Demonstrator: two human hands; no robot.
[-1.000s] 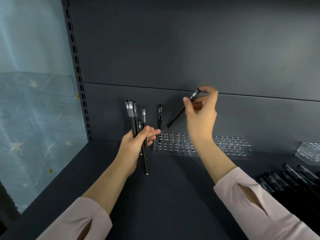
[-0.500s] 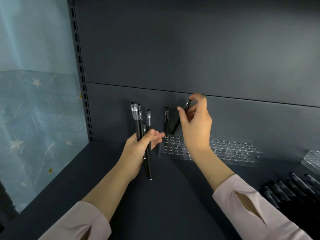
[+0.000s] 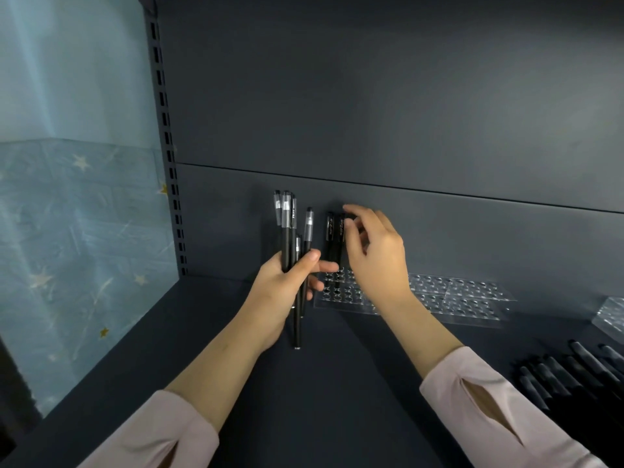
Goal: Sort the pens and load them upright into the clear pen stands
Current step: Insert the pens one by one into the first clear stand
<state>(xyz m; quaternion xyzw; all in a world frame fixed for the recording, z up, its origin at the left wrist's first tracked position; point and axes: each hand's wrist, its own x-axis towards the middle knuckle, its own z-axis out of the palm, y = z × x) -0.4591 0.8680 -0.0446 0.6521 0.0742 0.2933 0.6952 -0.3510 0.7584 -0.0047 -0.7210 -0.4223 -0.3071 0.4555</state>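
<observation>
Pens occupy three locations on the dark shelf deck [image 3: 320, 400].

Location 1: a pen bundle [image 3: 291, 231] is held in the left hand [image 3: 287, 288]. The fingers and thumb are clenched around the barrels at mid-length. Caps point up and tips point down. One barrel reaches lower than the others; whether its tip touches the deck cannot be determined.

Location 2: two pens stand upright in the left end of the clear pen stand [image 3: 456, 295], a transparent block with rows of round sockets that lies on the deck near the back panel [image 3: 371, 113]. The left upright pen [image 3: 329, 238] stands free. The right upright pen [image 3: 339, 244] stands just beside it. The right hand [image 3: 378, 255] pinches the cap of this pen between thumb and index fingertip; the other fingers are loosely curled.

Location 3: a pile of loose pens [image 3: 574, 376] lies on the deck at the right, well apart from both hands.

A second clear stand [image 3: 611, 315] sits at the right edge, partly out of view.

Markings: pale printing runs along the caps of both upright pens and along one clip in the bundle. The characters are too small to read. Several bundle caps carry silver-grey bands.

Surroundings: a slotted upright [image 3: 165, 163] borders the back panel on the left, beside a blue star-patterned wall covering [image 3: 74, 214]. Both sleeves are pale pink.
</observation>
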